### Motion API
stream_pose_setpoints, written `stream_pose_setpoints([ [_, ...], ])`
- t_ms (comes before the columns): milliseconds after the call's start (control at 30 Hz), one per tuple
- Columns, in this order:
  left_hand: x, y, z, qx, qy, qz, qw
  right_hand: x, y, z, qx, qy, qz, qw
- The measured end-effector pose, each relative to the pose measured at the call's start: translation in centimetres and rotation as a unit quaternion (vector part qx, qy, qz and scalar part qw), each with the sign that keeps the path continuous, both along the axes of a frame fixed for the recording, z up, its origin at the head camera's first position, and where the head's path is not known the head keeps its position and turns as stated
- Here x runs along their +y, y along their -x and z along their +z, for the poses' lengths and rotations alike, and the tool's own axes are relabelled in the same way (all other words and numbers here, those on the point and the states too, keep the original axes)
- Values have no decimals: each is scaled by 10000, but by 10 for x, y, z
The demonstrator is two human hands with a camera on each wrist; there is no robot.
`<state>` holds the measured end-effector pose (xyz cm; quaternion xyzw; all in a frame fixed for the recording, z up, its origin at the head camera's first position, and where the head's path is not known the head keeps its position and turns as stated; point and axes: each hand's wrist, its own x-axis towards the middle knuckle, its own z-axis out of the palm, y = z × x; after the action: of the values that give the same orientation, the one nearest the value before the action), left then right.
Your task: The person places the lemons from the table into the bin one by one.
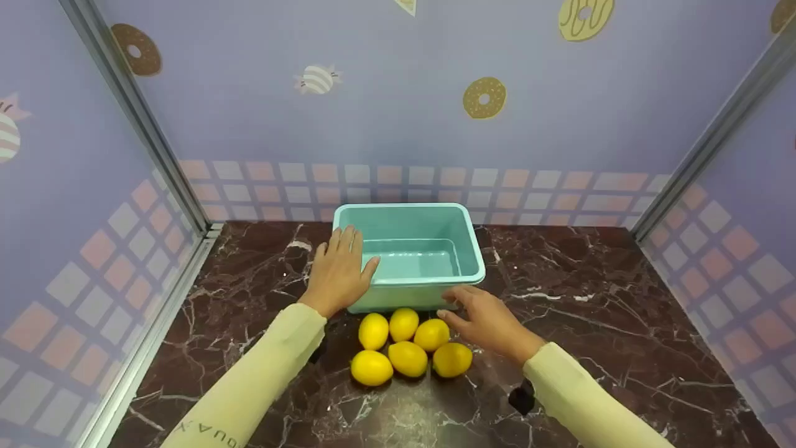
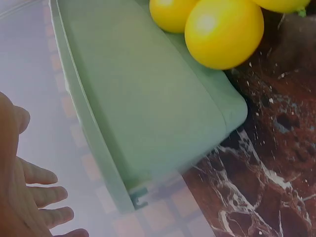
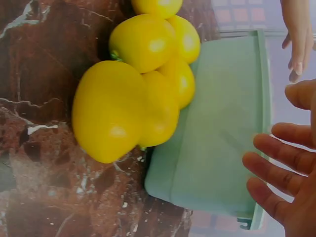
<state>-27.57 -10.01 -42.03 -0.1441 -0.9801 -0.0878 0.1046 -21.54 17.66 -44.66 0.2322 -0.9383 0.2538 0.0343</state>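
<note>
A pale green plastic bin (image 1: 410,298) stands on the dark marbled table with nothing inside. My left hand (image 1: 339,274) hovers over its left front corner, fingers straight and thumb spread; the left wrist view shows these fingers (image 2: 47,195) beyond the bin's rim. By the right front corner is my right hand (image 1: 488,320), its fingers slightly bent and apart, holding nothing. In the right wrist view, those fingers (image 3: 276,168) overlap the bin's rim. Several yellow lemons (image 1: 407,359) lie bunched in two rows against the bin's front, between my forearms.
The marbled table (image 1: 572,323) extends to both sides of the bin. Behind the bin rises a purple wall (image 1: 398,137) with doughnut and candy pictures. Side panels with metal frame rails (image 1: 143,130) bound the table at left and right.
</note>
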Motion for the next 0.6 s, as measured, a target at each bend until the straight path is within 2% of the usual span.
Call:
stream_pose_setpoints([
  [100,-9,2,-4,-50,-76,81,9999,-4,-3,-8,-54,-45,57,10000],
  [233,-5,12,-8,-101,-237,99,9996,1,-7,-16,-259,-227,-67,9994],
  [400,-7,19,-13,-137,-424,264,9987,3,-9,-29,-525,-435,-129,9976],
  [600,-5,28,-16,-376,-552,410,9969,9,-15,-41,-629,-590,-145,9962],
])
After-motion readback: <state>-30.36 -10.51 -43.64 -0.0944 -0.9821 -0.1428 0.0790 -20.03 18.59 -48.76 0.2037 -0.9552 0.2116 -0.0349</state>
